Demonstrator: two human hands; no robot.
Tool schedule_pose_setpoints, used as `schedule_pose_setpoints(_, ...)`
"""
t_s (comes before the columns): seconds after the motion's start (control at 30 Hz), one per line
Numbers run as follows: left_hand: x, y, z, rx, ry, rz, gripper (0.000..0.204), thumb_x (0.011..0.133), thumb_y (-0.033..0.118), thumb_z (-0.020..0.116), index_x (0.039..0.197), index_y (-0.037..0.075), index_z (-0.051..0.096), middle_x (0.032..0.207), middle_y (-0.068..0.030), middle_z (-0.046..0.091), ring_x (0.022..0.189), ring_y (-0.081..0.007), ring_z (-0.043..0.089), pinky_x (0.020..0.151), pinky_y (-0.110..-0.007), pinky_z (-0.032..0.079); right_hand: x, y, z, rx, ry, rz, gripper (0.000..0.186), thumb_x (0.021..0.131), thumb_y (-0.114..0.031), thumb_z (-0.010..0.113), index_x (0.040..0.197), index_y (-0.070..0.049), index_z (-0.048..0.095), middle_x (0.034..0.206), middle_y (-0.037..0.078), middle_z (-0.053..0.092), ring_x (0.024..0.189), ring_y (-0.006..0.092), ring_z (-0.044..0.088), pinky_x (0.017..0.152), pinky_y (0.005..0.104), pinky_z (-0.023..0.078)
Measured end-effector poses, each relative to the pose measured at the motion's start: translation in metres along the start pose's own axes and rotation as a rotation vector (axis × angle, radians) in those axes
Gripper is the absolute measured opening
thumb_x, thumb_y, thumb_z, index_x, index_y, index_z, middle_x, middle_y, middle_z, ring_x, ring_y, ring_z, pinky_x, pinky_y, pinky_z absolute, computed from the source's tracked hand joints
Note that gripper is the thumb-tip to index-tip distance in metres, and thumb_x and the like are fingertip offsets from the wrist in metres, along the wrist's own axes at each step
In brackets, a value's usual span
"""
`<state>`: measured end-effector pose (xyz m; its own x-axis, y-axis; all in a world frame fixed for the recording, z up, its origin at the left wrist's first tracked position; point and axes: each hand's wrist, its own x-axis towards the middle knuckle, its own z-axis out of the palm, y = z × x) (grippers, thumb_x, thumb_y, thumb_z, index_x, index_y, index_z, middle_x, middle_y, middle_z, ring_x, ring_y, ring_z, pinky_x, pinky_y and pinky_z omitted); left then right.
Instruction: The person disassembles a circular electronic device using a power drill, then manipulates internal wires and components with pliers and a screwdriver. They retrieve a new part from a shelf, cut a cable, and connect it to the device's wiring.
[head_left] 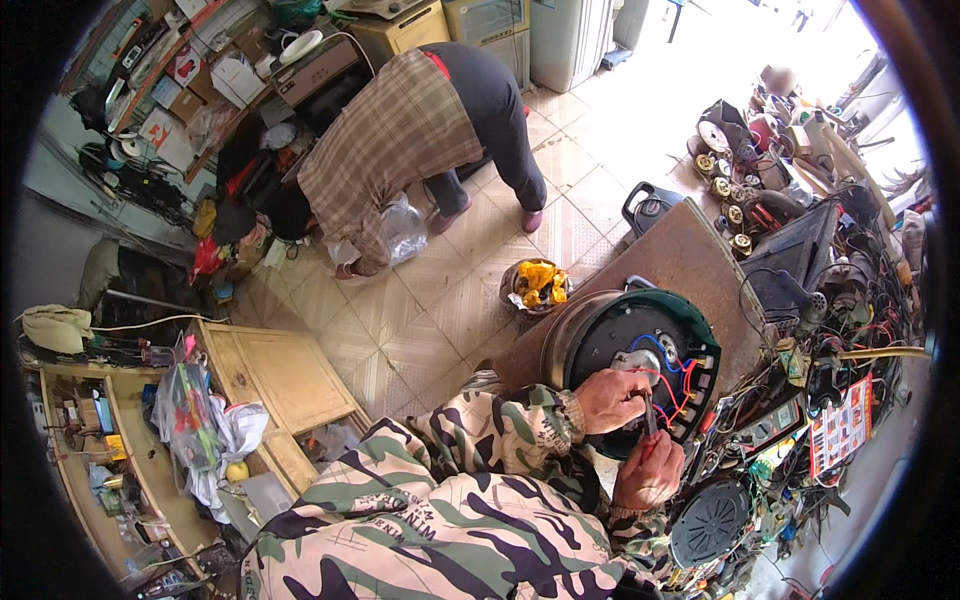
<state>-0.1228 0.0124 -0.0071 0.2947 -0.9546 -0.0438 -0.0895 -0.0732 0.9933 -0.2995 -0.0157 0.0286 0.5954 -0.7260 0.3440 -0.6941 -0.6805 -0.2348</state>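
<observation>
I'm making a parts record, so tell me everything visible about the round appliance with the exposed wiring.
The round appliance seems to rest on the brown tabletop, its exposed black inside facing up. Its outer wall looks metallic, with a dark green rim. Near its middle is a silvery part; red and blue wires loop toward the picture's right. The left hand is over it, and the right hand holds a slim tool at the wiring; exact contact is hard to tell.
</observation>
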Motion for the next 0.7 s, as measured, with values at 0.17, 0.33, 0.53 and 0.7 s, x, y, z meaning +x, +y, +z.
schedule_pose_setpoints(0.17,-0.004,-0.004,0.004,0.148,0.005,0.016,0.021,0.093,0.020,0.055,0.102,0.003,0.064,0.076,-0.0223,0.063,0.076,-0.0420,0.066,0.068,-0.048,0.051,-0.001,-0.001,0.004,0.015,-0.002,0.005,0.016,0.093,-0.009,0.061,0.105,0.002,0.060,0.092,0.021,0.059,0.082,0.0424,0.059,0.071,0.0501,0.047)
schedule_pose_setpoints(0.33,0.000,-0.004,0.004,0.041,-0.060,0.011,0.023,0.096,0.022,0.050,0.103,0.006,0.064,0.077,-0.0225,0.063,0.077,-0.0428,0.065,0.069,-0.050,0.050,0.002,-0.003,0.003,0.048,-0.028,0.048,0.016,0.092,-0.010,0.062,0.103,0.002,0.059,0.092,0.022,0.059,0.085,0.0434,0.058,0.073,0.0505,0.047)
schedule_pose_setpoints(0.53,-0.002,-0.001,0.005,0.068,-0.043,-0.029,0.021,0.096,0.021,0.051,0.104,0.007,0.064,0.077,-0.0225,0.063,0.077,-0.0427,0.065,0.067,-0.048,0.050,-0.001,0.003,0.009,0.086,0.010,0.011,0.013,0.089,-0.008,0.063,0.097,0.001,0.057,0.084,0.019,0.055,0.080,0.0415,0.054,0.070,0.0492,0.044)
schedule_pose_setpoints(0.7,-0.003,0.001,0.007,0.152,0.003,-0.038,0.017,0.094,0.019,0.052,0.101,0.008,0.064,0.077,-0.0222,0.062,0.076,-0.0420,0.065,0.067,-0.049,0.050,-0.005,0.003,0.016,0.077,0.043,0.028,0.015,0.088,-0.008,0.064,0.098,0.001,0.057,0.086,0.019,0.056,0.081,0.0413,0.056,0.071,0.0493,0.045)
